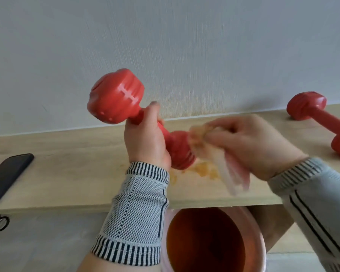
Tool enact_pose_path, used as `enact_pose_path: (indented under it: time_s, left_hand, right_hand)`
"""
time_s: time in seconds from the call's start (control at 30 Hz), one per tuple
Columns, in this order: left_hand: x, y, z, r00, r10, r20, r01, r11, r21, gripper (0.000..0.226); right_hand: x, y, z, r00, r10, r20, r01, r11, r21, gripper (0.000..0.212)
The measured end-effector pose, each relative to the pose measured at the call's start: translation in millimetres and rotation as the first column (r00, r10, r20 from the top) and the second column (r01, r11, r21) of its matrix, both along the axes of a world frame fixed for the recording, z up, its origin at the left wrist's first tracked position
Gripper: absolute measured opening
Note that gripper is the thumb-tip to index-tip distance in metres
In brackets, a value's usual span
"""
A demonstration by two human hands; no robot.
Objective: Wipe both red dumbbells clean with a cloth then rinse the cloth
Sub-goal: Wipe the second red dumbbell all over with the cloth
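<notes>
My left hand [145, 140] grips the handle of a red dumbbell [116, 95] and holds it tilted above the wooden shelf [67, 173], one head up at the left, the other low near the board. My right hand [249, 142] holds a pale bunched cloth [214, 150] pressed against the lower head; the cloth is blurred and its end hangs down. A second red dumbbell [318, 116] lies on the shelf at the far right, partly cut off by the frame edge.
A yellowish wet smear [202, 170] marks the shelf under the held dumbbell. A black phone [6, 175] lies at the shelf's left end. Below the shelf's front edge stands a round bucket [210, 242] with an orange inside. A pale wall rises behind.
</notes>
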State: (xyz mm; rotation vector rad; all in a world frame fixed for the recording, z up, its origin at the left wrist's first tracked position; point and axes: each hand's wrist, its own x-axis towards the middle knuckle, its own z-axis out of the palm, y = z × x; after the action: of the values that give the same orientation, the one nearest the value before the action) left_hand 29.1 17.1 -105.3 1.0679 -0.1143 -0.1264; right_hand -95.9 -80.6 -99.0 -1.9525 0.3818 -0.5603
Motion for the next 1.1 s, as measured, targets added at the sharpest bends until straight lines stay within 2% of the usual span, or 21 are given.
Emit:
enact_pose_path:
  time_s: [0.03, 0.07, 0.1, 0.17, 0.23, 0.27, 0.33, 0.4, 0.47, 0.53, 0.6, 0.67, 0.73, 0.8, 0.93, 0.97, 1.03, 1.07, 1.1]
  left_hand:
    - [4.7, 2.5, 1.2, 1.0, -0.02, -0.024, 0.019, 0.999, -0.044, 0.019]
    - [9.6, 4.9, 0.9, 0.999, -0.035, -0.021, 0.034, 0.998, -0.043, 0.012]
    - [13.0, 6.5, 0.7, 0.999, -0.037, 0.009, 0.037, 0.999, 0.018, 0.007]
    - [13.5, 8.5, 0.7, 0.997, -0.045, 0.07, 0.036, 0.991, 0.125, 0.018]
    - [11.3, 9.3, -1.0, 0.994, -0.078, 0.082, 0.065, 0.987, 0.149, 0.029]
    - [11.1, 10.1, -2.9, 0.993, -0.088, 0.08, 0.076, 0.986, 0.146, 0.027]
    - [8.4, 9.9, -5.0, 0.995, -0.095, 0.03, 0.094, 0.996, 0.008, 0.007]
    - [2.8, 8.7, -2.3, 0.991, -0.131, 0.002, 0.13, 0.984, -0.123, 0.011]
    - [0.3, 9.1, 0.3, 0.979, -0.2, 0.042, 0.205, 0.964, -0.171, 0.01]
    - [3.6, 10.6, 1.3, 0.957, -0.259, 0.134, 0.272, 0.958, -0.095, 0.01]
    - [9.1, 12.2, 0.1, 0.923, -0.313, 0.224, 0.32, 0.948, 0.008, 0.007]
    - [10.7, 12.9, -1.9, 0.897, -0.36, 0.256, 0.362, 0.931, 0.039, 0.006]
    - [9.8, 13.0, -1.5, 0.886, -0.411, 0.216, 0.423, 0.906, -0.015, 0.009]
    - [10.4, 13.9, 0.0, 0.879, -0.456, 0.136, 0.473, 0.871, -0.136, 0.01]
    - [12.6, 14.9, 8.4, 0.884, -0.466, 0.036, 0.45, 0.826, -0.34, 0.015]
    - [12.6, 15.9, 9.9, 0.881, -0.471, 0.048, 0.454, 0.814, -0.361, 0.015]
    - [11.7, 18.0, 10.9, 0.866, -0.493, 0.087, 0.492, 0.806, -0.329, 0.012]
    - [11.4, 17.6, 10.9, 0.857, -0.507, 0.097, 0.511, 0.808, -0.294, 0.011]
    - [11.9, 17.7, 10.2, 0.854, -0.511, 0.096, 0.517, 0.814, -0.266, 0.012]
  right_hand:
    - [-0.9, -8.9, -1.0, 0.997, -0.035, 0.063, 0.021, 0.977, 0.212, 0.015]
    - [-1.6, -16.3, -3.2, 0.993, -0.069, 0.095, 0.025, 0.912, 0.408, 0.024]
    - [-2.4, -20.5, -4.9, 0.989, -0.098, 0.108, 0.023, 0.836, 0.548, 0.029]
    - [-2.0, -23.8, -11.8, 0.985, -0.159, 0.061, 0.082, 0.754, 0.652, 0.019]
    - [-0.3, -23.0, -19.7, 0.98, -0.198, -0.008, 0.148, 0.706, 0.693, 0.014]
    - [1.2, -22.8, -24.0, 0.978, -0.207, -0.038, 0.174, 0.691, 0.701, 0.014]
    - [6.0, -21.6, -33.1, 0.976, -0.195, -0.099, 0.206, 0.664, 0.719, 0.021]
    - [10.8, -16.5, -36.1, 0.98, -0.143, -0.137, 0.197, 0.627, 0.754, 0.027]
    - [15.2, -13.7, -37.0, 0.99, -0.054, -0.131, 0.139, 0.543, 0.828, 0.03]
    - [16.8, -13.2, -33.4, 0.997, 0.025, -0.074, 0.054, 0.455, 0.889, 0.032]
    - [15.8, -16.9, -32.3, 0.997, 0.065, -0.03, 0.001, 0.405, 0.914, 0.039]
    - [14.8, -19.8, -32.9, 0.994, 0.106, 0.008, -0.046, 0.365, 0.93, 0.035]
    - [14.7, -20.1, -31.5, 0.993, 0.117, 0.028, -0.069, 0.364, 0.929, 0.029]
    - [14.2, -18.8, -27.3, 0.99, 0.135, 0.043, -0.091, 0.377, 0.922, 0.027]
    - [12.0, -20.3, -21.0, 0.983, 0.168, 0.074, -0.137, 0.404, 0.905, 0.029]
    - [12.1, -19.0, -18.7, 0.983, 0.161, 0.09, -0.15, 0.418, 0.896, 0.031]
    - [13.2, -17.0, -18.8, 0.98, 0.166, 0.112, -0.175, 0.434, 0.884, 0.023]
    - [14.3, -18.4, -20.5, 0.979, 0.174, 0.11, -0.178, 0.446, 0.877, 0.028]
    - [15.6, -19.2, -22.0, 0.977, 0.189, 0.101, -0.179, 0.46, 0.87, 0.042]
